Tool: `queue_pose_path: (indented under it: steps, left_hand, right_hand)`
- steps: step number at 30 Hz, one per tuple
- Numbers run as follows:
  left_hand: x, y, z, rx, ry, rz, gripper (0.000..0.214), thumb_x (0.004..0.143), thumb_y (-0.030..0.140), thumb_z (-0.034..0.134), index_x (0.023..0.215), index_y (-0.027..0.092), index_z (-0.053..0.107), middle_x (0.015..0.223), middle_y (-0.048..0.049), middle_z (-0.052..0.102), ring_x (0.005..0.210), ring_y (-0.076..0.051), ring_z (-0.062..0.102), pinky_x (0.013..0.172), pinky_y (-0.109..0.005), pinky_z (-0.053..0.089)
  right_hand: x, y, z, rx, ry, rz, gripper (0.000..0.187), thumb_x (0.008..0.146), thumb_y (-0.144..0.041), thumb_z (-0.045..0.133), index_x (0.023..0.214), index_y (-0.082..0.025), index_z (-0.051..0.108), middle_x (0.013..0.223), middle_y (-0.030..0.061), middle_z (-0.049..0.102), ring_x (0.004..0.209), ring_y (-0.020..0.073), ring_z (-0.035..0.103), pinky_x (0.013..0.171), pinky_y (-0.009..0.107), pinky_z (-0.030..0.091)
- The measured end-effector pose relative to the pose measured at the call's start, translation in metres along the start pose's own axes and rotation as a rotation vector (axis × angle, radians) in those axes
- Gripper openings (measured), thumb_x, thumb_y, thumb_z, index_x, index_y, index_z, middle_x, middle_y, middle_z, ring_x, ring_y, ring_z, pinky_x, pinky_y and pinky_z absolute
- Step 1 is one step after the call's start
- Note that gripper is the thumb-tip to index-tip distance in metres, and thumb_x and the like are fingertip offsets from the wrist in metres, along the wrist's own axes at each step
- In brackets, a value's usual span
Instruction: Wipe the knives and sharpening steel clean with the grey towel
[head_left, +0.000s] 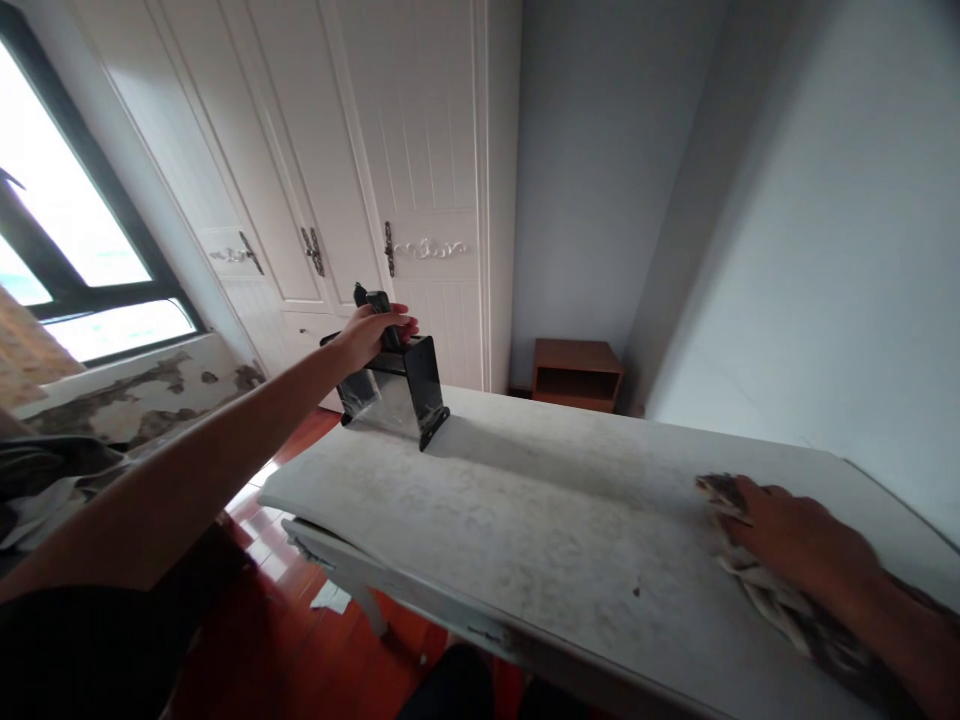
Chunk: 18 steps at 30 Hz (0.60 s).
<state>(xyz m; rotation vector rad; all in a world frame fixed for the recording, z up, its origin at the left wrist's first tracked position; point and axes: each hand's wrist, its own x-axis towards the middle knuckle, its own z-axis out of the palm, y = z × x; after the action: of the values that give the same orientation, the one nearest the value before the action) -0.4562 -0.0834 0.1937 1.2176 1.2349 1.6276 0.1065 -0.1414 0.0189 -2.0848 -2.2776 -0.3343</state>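
Note:
My left hand [375, 328] stretches to the far left end of the white table [525, 530]. Its fingers are wrapped round a dark upright piece at the top of a black stand [426, 385]. The stand has black side panels, small feet and a see-through front, and it is upright at the table's edge. On the right, my right hand [802, 530] presses down on a crumpled brown-and-white rag [780, 605], its fingers closed over the cloth. Part of the rag is hidden under the hand and forearm. Smudges and a small dark speck [637, 592] mark the tabletop.
A white wardrobe [420, 120] stands behind the table. A brown open-fronted cabinet [577, 355] sits in the corner. The wall [847, 250] borders the table's right side. A window [82, 220] is at left. White paper [331, 597] lies on the red floor [277, 640].

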Motion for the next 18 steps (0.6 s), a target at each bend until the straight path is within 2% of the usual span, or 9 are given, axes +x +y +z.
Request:
queue_pose_path:
  steps: [2, 5, 7, 9, 12, 15, 18]
  left_hand:
    - [-0.002, 0.0, 0.001, -0.007, -0.007, 0.009, 0.026, 0.068, 0.009, 0.072, 0.092, 0.013, 0.061, 0.075, -0.0074, 0.071, 0.069, -0.017, 0.069, 0.067, -0.032, 0.055]
    - [-0.006, 0.001, 0.002, -0.023, -0.022, 0.043, 0.031, 0.067, 0.009, 0.074, 0.094, 0.012, 0.06, 0.077, -0.0074, 0.071, 0.069, -0.017, 0.068, 0.071, -0.035, 0.055]
    - [-0.009, 0.0, 0.002, -0.026, -0.029, 0.07, 0.034, 0.066, 0.011, 0.076, 0.096, 0.013, 0.059, 0.077, -0.0066, 0.07, 0.069, -0.017, 0.068, 0.074, -0.037, 0.054]
    - [-0.012, 0.0, 0.002, -0.025, -0.034, 0.096, 0.037, 0.065, 0.014, 0.077, 0.097, 0.013, 0.058, 0.076, -0.005, 0.069, 0.068, -0.017, 0.067, 0.075, -0.038, 0.054]
    - [-0.015, -0.002, 0.0, -0.039, -0.043, 0.111, 0.037, 0.064, 0.014, 0.077, 0.095, 0.013, 0.057, 0.074, -0.0036, 0.067, 0.068, -0.016, 0.066, 0.075, -0.038, 0.054]
    - [-0.015, -0.002, -0.002, -0.051, -0.044, 0.111, 0.032, 0.065, 0.011, 0.075, 0.093, 0.013, 0.058, 0.071, -0.0028, 0.066, 0.067, -0.016, 0.066, 0.072, -0.035, 0.053]
    - [-0.014, -0.001, -0.001, -0.058, -0.045, 0.105, 0.027, 0.067, 0.01, 0.074, 0.089, 0.014, 0.059, 0.065, -0.0008, 0.062, 0.062, -0.014, 0.063, 0.065, -0.031, 0.052]
  right_hand:
    - [0.009, -0.058, -0.018, 0.002, -0.093, -0.09, 0.043, 0.092, -0.033, 0.046, 0.126, -0.011, 0.059, 0.113, 0.0235, 0.065, 0.098, 0.036, 0.064, 0.075, 0.042, 0.047]
    - [0.023, -0.14, -0.041, 0.071, -0.111, -0.323, 0.052, 0.088, -0.037, 0.053, 0.134, -0.013, 0.054, 0.125, 0.0191, 0.062, 0.112, 0.0356, 0.058, 0.09, 0.042, 0.046]
    - [0.03, -0.181, -0.051, 0.146, -0.079, -0.485, 0.058, 0.086, -0.036, 0.056, 0.138, -0.011, 0.051, 0.129, 0.0187, 0.06, 0.118, 0.0348, 0.054, 0.096, 0.043, 0.045]
    - [0.036, -0.208, -0.056, 0.21, -0.058, -0.6, 0.062, 0.085, -0.038, 0.058, 0.14, -0.012, 0.049, 0.136, 0.0179, 0.057, 0.123, 0.0351, 0.051, 0.102, 0.045, 0.042]
    - [0.045, -0.224, -0.059, 0.31, -0.144, -0.704, 0.079, 0.08, -0.046, 0.064, 0.147, -0.011, 0.04, 0.15, 0.0199, 0.042, 0.136, 0.0351, 0.042, 0.11, 0.046, 0.035]
    - [0.054, -0.218, -0.057, 0.37, -0.266, -0.812, 0.096, 0.074, -0.05, 0.07, 0.152, -0.011, 0.029, 0.158, 0.0189, 0.028, 0.146, 0.0308, 0.027, 0.118, 0.043, 0.025]
    - [0.06, -0.205, -0.049, 0.307, -0.265, -0.768, 0.105, 0.069, -0.055, 0.073, 0.153, -0.01, 0.027, 0.159, 0.0197, 0.023, 0.147, 0.036, 0.02, 0.12, 0.05, 0.015]
